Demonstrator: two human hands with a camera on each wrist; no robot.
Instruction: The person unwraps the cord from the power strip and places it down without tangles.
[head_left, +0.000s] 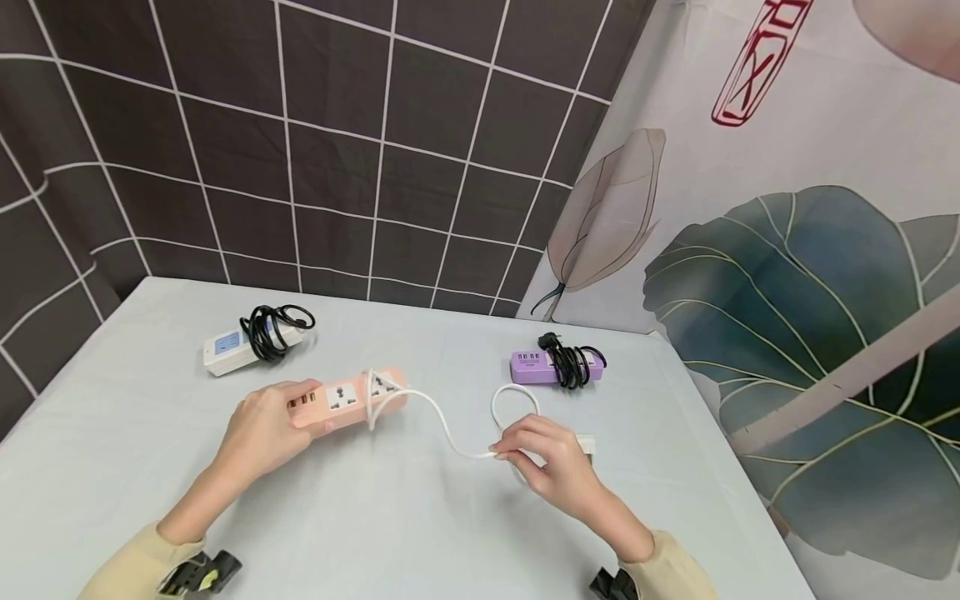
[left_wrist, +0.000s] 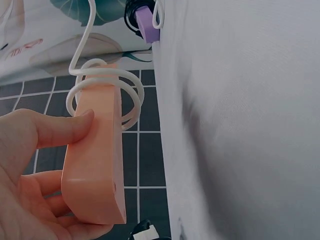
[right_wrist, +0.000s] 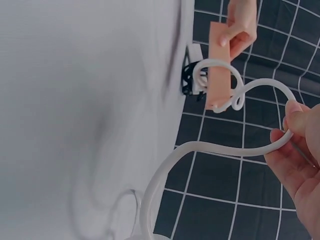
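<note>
My left hand (head_left: pixel 262 427) grips one end of a peach power strip (head_left: pixel 321 410), thumb on one side and fingers on the other. White cord is looped round the strip's far end, as the left wrist view shows with the cord loops (left_wrist: pixel 107 82). From there the white cord (head_left: pixel 472 456) runs across to my right hand (head_left: pixel 553 463), which pinches it between thumb and fingertips. Past that pinch the cord bends into a loose loop (head_left: pixel 514 387). A white plug (head_left: pixel 587 445) shows just beyond the right hand, partly hidden by it.
Toward the back left of the white table (head_left: pixel 420 533) lies a white power strip (head_left: pixel 228 353) wrapped in black cord. A purple power strip (head_left: pixel 531 368), also bound with black cord, lies at the back right. Dark checked cloth (head_left: pixel 330 167) hangs behind the table.
</note>
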